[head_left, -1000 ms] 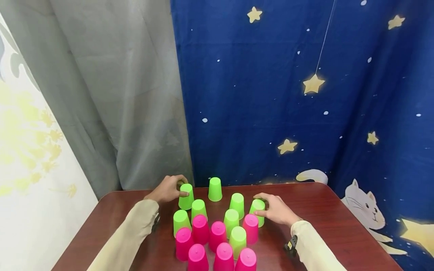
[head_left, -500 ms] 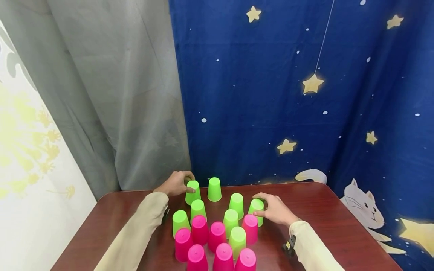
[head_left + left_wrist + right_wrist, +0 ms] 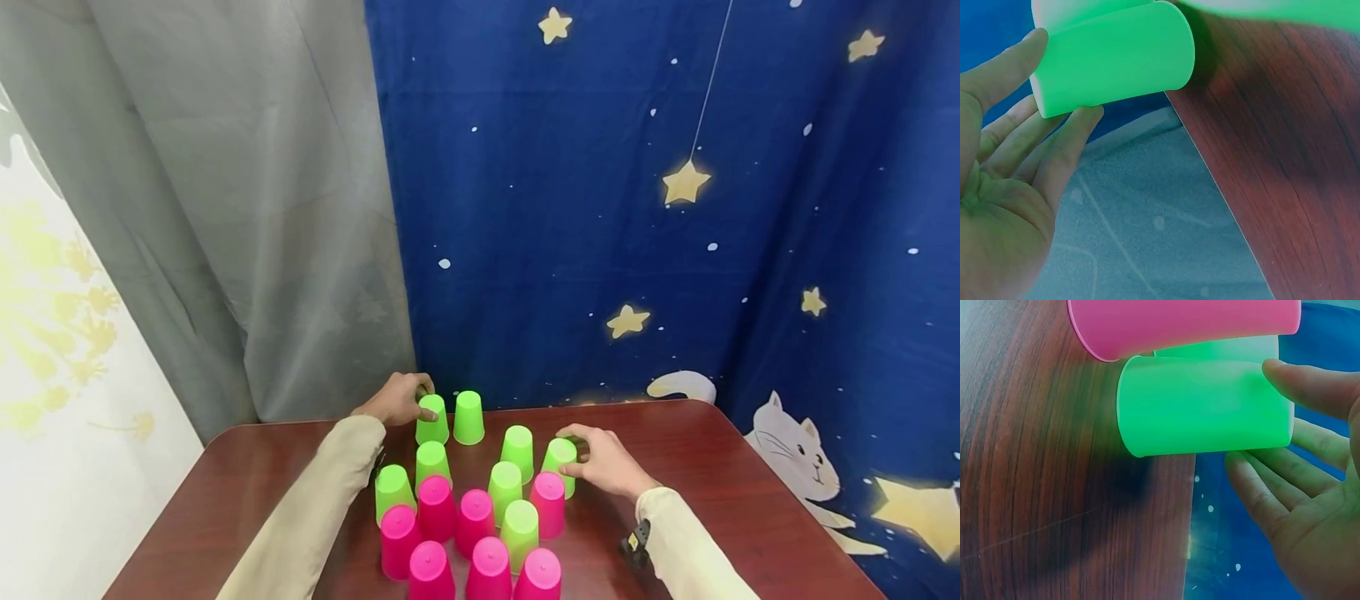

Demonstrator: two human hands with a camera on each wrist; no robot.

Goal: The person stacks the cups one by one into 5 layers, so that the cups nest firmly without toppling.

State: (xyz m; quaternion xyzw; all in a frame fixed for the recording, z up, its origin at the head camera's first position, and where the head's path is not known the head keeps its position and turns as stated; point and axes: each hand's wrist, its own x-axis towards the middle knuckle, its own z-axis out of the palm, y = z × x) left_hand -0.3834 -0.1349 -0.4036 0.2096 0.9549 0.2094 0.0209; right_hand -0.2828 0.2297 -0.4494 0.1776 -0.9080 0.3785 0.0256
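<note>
At the back left of the table, my left hand (image 3: 393,402) grips an upside-down green plastic cup (image 3: 432,421) near its closed top. In the left wrist view, the thumb lies on one side of that cup (image 3: 1116,59) and the fingers on the other. Just right of it stands another green cup (image 3: 468,418). My right hand (image 3: 609,463) holds a green cup (image 3: 558,471) on the right, thumb in front and fingers behind, as the right wrist view shows on the cup (image 3: 1207,406). A pink cup (image 3: 548,507) stands right in front of it.
Several more upside-down cups crowd the middle of the brown table (image 3: 255,500), including a green cup (image 3: 393,493) and a pink cup (image 3: 476,523). A grey curtain (image 3: 322,250) and a blue starry curtain (image 3: 525,208) hang behind the table's back edge.
My left hand has moved right and slightly back with its green cup, closing the gap to the other back cup. The right hand has stayed at its cup; the head view has shifted slightly.
</note>
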